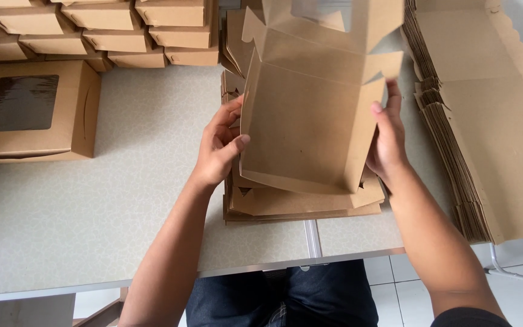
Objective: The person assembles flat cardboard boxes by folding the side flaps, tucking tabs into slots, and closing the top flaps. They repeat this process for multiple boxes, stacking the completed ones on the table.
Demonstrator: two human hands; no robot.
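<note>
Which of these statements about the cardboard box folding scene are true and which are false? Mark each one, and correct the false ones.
1. Both hands hold one brown cardboard box blank above a stack of flat blanks. True.
2. The left hand is resting flat on the table. False: it grips the left edge of the raised blank.
3. A finished windowed box stands at the table's left side. True.
4. The right hand holds a pair of scissors. False: it holds only the blank's right edge.
5. The second pile of flat blanks at the right is white. False: it is brown.
6. Folded boxes are stacked along the table's far edge. True.
</note>
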